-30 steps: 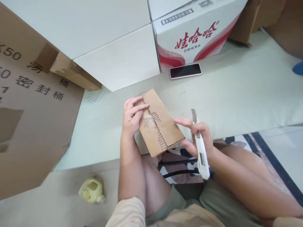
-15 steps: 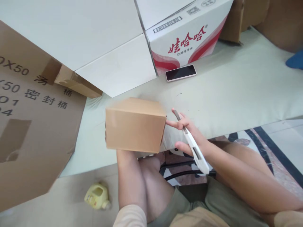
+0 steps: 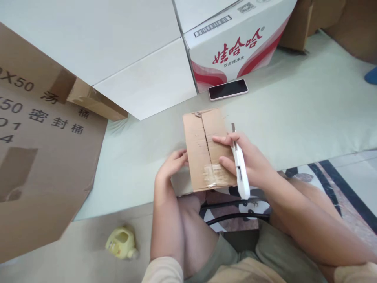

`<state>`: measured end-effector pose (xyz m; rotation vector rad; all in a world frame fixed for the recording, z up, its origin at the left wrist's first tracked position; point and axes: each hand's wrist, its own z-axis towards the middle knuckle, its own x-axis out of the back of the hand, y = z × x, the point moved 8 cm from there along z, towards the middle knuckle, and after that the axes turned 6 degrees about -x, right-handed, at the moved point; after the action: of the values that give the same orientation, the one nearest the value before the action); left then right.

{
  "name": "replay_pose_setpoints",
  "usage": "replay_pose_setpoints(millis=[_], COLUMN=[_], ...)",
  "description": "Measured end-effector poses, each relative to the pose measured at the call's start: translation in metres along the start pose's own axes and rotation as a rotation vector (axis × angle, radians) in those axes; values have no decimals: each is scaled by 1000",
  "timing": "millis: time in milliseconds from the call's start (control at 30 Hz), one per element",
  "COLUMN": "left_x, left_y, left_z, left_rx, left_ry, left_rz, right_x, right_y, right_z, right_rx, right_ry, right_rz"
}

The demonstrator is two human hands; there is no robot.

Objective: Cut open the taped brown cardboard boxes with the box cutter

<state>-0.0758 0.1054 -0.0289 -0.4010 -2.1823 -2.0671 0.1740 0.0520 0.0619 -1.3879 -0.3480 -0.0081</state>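
Observation:
A small brown cardboard box (image 3: 203, 153) stands on the pale green mat (image 3: 294, 118) in front of me, its top seam facing up with bits of torn tape. My left hand (image 3: 173, 163) grips the box's left side with curled fingers. My right hand (image 3: 244, 157) rests its fingertips on the box's right flap while it holds a white utility knife (image 3: 240, 169). The knife's blade is out and points away from me, just right of the box.
A phone (image 3: 228, 89) lies on the mat behind the box, before a red-and-white printed carton (image 3: 235, 43). Large white boxes (image 3: 118, 51) stand at the back left. Flattened brown cardboard (image 3: 38, 157) lies at the left. A small yellow jug (image 3: 120, 242) sits on the floor.
The box was lifted and turned over by my left hand, then set down with another seamed face up. My right hand with the knife moved in onto the box's right flap.

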Motion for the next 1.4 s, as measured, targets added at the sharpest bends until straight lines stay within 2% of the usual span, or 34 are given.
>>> replay_pose_setpoints(millis=[67, 133, 167, 267, 333, 400, 467, 567, 700, 767, 867, 1000, 1100, 1400], left_x=[11, 20, 17, -9, -22, -26, -28, -31, -36, -39, -44, -45, -46, -52], left_y=[7, 29, 41, 66, 71, 72, 72, 75, 80, 81, 82, 82, 82, 84], left_z=[3, 1, -1, -6, -9, -10, -11, -15, -20, -21, -20, -19, -19, -17], left_rx=[-74, -288, -404, -626, -673, -673, -665, -663, -638, -629, -636, -664, -658, -620], left_ry=[113, 260, 268, 101, 58, 89, 136, 235, 444, 507, 519, 503, 489, 483], left_rz=[45, 8, 0, 105, 199, 245, 266, 283, 362, 407, 427, 401, 390, 456], right_x=[-6, -9, -11, -8, 6, 21, 29, 28, 27, 27, 25, 21, 15, 10], right_y=[2, 0, -2, -7, -14, -20, -23, -27, -29, -32, -41, -57, -59, -52], right_z=[2, 3, 3, 1, -6, -15, -24, -30, -29, -25, -20, -18, -19, -19], right_rx=[-3, 44, 64, 98, 128, 135, 114, 59, 32, 46, 108, 240, 286, 285], right_ry=[-56, -70, -69, -6, 150, 303, 347, 288, 225, 175, 116, 133, 140, 223], right_rz=[-25, -51, -60, -77, -65, -2, 82, 95, -39, -116, -310, -578, -628, -811])
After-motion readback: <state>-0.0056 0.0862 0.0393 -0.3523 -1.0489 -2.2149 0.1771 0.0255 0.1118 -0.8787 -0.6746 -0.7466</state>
